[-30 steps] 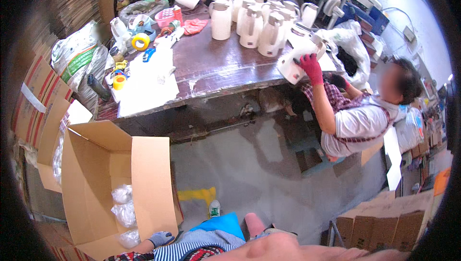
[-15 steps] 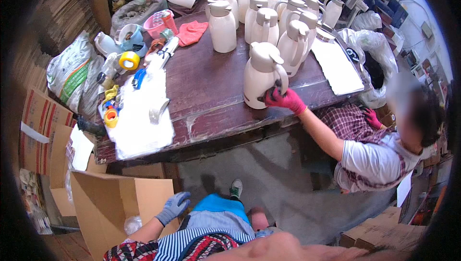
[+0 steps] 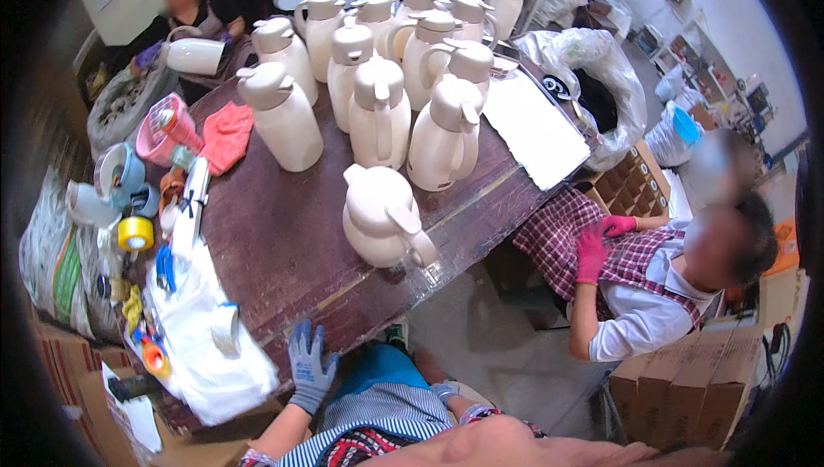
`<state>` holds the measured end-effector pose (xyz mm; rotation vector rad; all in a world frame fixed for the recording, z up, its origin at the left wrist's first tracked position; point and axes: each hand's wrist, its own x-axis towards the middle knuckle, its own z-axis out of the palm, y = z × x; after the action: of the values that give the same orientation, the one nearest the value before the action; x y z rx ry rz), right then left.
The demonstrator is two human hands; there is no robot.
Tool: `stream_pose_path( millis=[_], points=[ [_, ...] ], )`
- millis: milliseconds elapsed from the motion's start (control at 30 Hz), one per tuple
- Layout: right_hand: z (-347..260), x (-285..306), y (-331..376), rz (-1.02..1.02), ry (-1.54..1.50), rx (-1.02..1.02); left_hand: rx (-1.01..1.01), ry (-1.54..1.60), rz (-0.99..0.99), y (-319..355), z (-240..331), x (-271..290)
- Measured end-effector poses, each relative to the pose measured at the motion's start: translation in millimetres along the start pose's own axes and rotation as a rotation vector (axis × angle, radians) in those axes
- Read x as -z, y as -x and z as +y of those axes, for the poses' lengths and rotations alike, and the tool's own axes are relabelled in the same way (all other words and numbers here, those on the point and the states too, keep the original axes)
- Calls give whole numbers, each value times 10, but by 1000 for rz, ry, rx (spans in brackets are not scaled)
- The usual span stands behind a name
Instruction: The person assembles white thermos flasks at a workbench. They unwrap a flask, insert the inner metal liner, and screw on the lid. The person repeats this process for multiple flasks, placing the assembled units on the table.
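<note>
My left hand (image 3: 311, 366), in a grey knit glove, is at the near edge of the dark wooden table (image 3: 283, 282). Its fingers are stretched out and it holds nothing. Low by my lap is my right hand (image 3: 445, 391), also gloved in grey; its fingers are too small and hidden to make out. The nearest white thermos jug (image 3: 384, 218) stands upright by the front edge, apart from both hands, its handle toward the right. Behind it several more white jugs (image 3: 378, 115) stand grouped. Left of my left hand lies a stack of clear plastic bags (image 3: 215, 381).
A co-worker in pink gloves (image 3: 590, 252) sits at the right, another person (image 3: 197, 16) at the far left with a jug. Tape rolls (image 3: 136, 233), a red cloth (image 3: 227, 136) and a pink basket (image 3: 163, 128) line the left side. White sheets (image 3: 536, 128) lie right; cartons (image 3: 687, 381) stand lower right.
The co-worker's pink-gloved hand has let go of the nearest jug and drawn back. My left hand has come up to the table edge. My view has turned and moved nearer the table.
</note>
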<state>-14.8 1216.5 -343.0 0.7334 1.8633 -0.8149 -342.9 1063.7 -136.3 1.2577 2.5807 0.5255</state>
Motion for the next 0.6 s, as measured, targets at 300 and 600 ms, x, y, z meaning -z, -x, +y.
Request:
stream_pose_path(
  millis=[300,600],
  points=[
    [-380,492,-326,-13,-65,-2,14,-126,-169,-182,-185,-351],
    [-107,803,84,65,-177,80,-27,-75,-136,-253,-258,-320]
  ],
)
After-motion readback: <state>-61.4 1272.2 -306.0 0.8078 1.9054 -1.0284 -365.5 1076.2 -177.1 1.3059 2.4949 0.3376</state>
